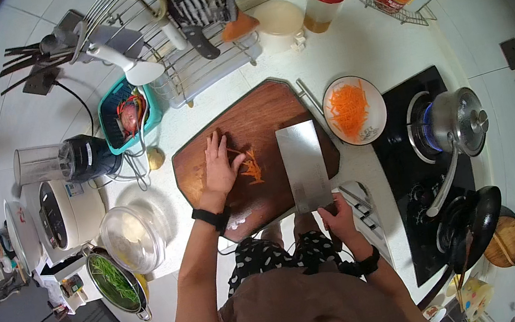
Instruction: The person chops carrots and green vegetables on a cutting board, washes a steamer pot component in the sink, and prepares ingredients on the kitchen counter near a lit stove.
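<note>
My right hand (338,216) is closed around the handle of a cleaver (305,166), whose broad steel blade lies flat-side up over the right part of a wooden cutting board (260,110). My left hand (220,166) rests on the board's left part with its fingers spread, the thumb beside a small pile of carrot shreds (252,167). Whether a piece lies under the fingers, I cannot tell. Beyond the board's right edge stands a white plate (374,91) heaped with more carrot shreds (349,110).
Right of the plate, a lidded steel saucepan (456,123) sits over a lit gas burner, with a black wok (479,227) nearer me. A teal basket (105,96), a brown round vegetable (155,158) and a clear bowl (133,239) are at left. A dish rack (214,70) stands behind.
</note>
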A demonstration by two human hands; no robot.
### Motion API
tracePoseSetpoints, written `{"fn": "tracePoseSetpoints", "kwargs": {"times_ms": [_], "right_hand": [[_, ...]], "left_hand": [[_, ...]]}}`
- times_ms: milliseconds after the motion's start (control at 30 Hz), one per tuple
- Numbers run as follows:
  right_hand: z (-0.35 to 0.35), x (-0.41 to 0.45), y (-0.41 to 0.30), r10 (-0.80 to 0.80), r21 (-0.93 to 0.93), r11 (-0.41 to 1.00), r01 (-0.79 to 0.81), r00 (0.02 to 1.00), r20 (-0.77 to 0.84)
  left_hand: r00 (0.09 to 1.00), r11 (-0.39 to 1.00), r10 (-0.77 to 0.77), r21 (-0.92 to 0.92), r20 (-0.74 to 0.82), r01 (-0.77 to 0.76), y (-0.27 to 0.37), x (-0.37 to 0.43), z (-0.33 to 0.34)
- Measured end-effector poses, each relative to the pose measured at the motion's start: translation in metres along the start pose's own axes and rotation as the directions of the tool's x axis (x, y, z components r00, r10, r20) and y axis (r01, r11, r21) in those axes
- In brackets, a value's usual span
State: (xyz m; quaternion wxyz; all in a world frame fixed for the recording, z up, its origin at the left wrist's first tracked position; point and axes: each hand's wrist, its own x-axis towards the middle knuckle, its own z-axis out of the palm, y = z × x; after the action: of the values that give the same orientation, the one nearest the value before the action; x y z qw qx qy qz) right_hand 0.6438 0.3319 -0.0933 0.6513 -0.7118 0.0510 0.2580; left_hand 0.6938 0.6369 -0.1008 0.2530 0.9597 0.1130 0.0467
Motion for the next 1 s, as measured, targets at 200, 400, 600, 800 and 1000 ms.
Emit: {"fn": "tracePoseSetpoints", "kwargs": {"times_ms": [200,400,600,800,1000], "right_hand": [[0.030,-0.003,0.027,0.011,-0.022,1.000,-0.012,1.000,-0.026],[0.059,-0.004,0.018,0.038,-0.044,0.998,-0.041,0.997,-0.060],[0.080,0.006,0.044,-0.167,-0.252,0.957,0.142,0.983,-0.078],[0.104,0.012,0.017,-0.193,-0.271,0.942,0.200,0.980,0.052],[0.077,0.007,-0.001,-0.065,0.017,0.998,0.065,0.998,0.011]], "left_hand": [[0.961,0.994,0.094,-0.077,0.259,-0.076,0.007,-0.025,-0.005],[0.994,0.998,0.065,-0.014,0.084,-0.064,0.012,-0.043,0.026],[0.996,0.997,-0.073,0.002,0.057,0.073,0.020,-0.041,0.044],[0.995,0.971,-0.100,-0.219,-0.016,0.094,0.024,-0.040,0.052],[0.994,0.895,0.060,-0.436,-0.096,-0.097,0.068,-0.021,0.053]]}}
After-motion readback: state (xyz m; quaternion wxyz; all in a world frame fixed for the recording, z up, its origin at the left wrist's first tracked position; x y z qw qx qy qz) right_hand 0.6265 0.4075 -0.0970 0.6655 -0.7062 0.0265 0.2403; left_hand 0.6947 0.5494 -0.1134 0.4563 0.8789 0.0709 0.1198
